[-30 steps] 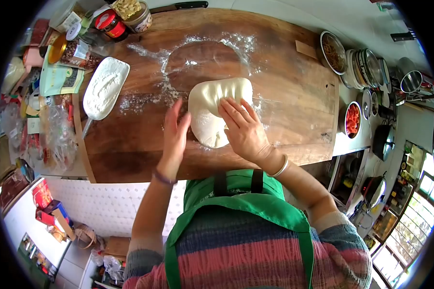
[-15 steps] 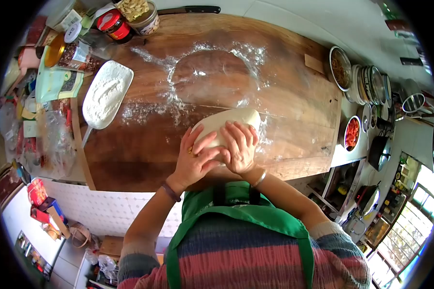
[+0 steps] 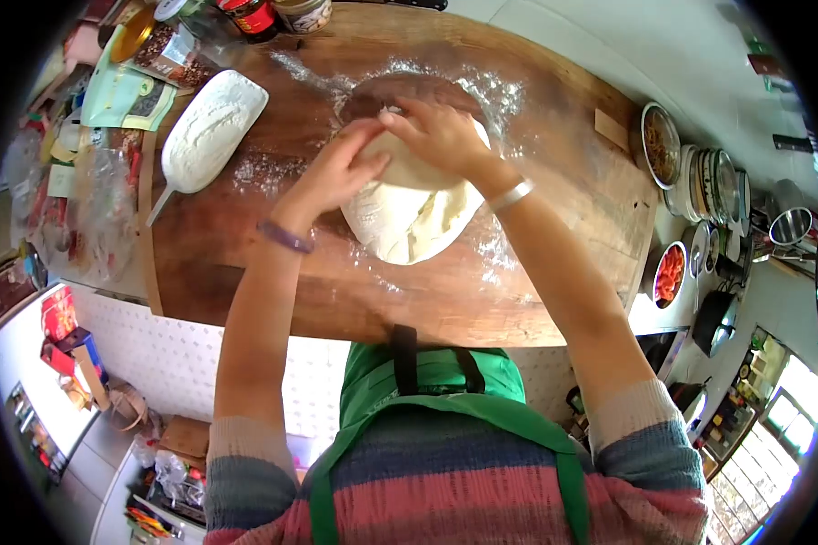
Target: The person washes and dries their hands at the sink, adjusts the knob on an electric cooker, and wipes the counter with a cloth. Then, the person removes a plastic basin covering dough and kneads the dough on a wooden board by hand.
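Observation:
A pale, smooth lump of dough [image 3: 409,222] with creases on its near side lies on the floured wooden board [image 3: 554,236]. My left hand [image 3: 341,168] is at the dough's upper left edge, its fingers apart and bent toward the dough. My right hand [image 3: 441,136] reaches over the dough's far side, fingers spread and pointing left, with the fingertips near my left hand. Part of the dough's far edge is hidden under my right hand. White flour [image 3: 500,95] is scattered on the board around and beyond the dough.
A white scoop of flour [image 3: 211,132] rests at the board's left. Jars [image 3: 250,16] and food bags [image 3: 127,95] stand at the upper left. On the right are a bowl of red pieces [image 3: 669,274], a steel bowl [image 3: 660,145] and stacked plates [image 3: 700,186].
Both hands have moved from the dough's near side to its far side, away from my body. The dough now looks wider and shows creases. The camera view has shifted.

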### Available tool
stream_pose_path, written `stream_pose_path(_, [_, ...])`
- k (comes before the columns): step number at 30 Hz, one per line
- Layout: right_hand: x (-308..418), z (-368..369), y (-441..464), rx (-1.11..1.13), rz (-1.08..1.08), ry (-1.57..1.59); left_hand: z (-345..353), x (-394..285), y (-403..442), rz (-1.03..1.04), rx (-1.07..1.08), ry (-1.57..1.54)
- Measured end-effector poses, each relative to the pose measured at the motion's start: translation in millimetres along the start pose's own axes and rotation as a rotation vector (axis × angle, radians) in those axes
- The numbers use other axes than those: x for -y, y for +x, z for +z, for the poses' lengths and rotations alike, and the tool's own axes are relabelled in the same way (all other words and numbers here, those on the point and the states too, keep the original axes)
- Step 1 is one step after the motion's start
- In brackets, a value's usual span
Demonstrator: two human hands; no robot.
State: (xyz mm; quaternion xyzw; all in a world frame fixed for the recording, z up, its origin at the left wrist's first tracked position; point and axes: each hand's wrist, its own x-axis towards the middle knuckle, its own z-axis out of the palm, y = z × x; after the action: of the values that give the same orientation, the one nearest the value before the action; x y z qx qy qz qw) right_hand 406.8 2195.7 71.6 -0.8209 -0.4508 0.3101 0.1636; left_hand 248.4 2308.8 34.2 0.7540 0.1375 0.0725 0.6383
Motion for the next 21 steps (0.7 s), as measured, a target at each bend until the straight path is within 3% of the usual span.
stream_pose_path(1, [5.0,-3.9,-28.4,-0.012,-0.027,0.04,6.3,-10.5,-18.1,0.094,-0.021,0.059])
stream_pose_path(3, [21.7,-57.0,-90.9,0.231,-0.097,0.296,16.1,-22.5,-60.1,0.269,0.075,0.315])
stream_pose_path(4, [2.7,-69.1,-102.4,0.118,-0.071,0.331,20.1,-25.8,-74.8,0.36,0.121,0.441])
stream_pose_path(6, [-28.2,-84.1,-112.3,-0.094,-0.029,0.397,30.6,-27.9,-97.5,0.308,0.005,0.395])
stream_pose_path(9, [-50.6,-41.8,-84.7,-0.212,0.217,0.461,32.0,-16.4,-90.2,0.159,-0.27,0.324])
stream_pose_path(10, [-42.1,-35.3,-82.9,0.056,0.204,0.696,31.8,-11.1,-83.4,0.096,-0.375,0.295])
stream_pose_path(11, [-66.2,-6.1,-69.7,-0.014,0.213,0.707,32.8,-8.1,-80.5,-0.148,-0.239,-0.059])
stream_pose_path(12, [-91.0,21.8,-52.3,-0.084,0.223,0.719,32.2,-7.7,-75.6,-0.169,-0.254,-0.127])
stream_pose_path(15, [-82.9,6.9,-37.7,0.06,0.404,0.843,36.5,-7.1,-76.7,-0.277,-0.282,-0.37])
stream_pose_path(18, [-61.6,-11.4,-15.3,-0.071,0.227,0.381,60.6,-34.3,-94.3,-0.376,-0.334,-0.759])
stream_pose_path(21, [-5.7,-20.1,-36.9,-0.463,-0.216,-0.037,106.9,-55.9,-112.6,-0.398,-0.457,-0.997])
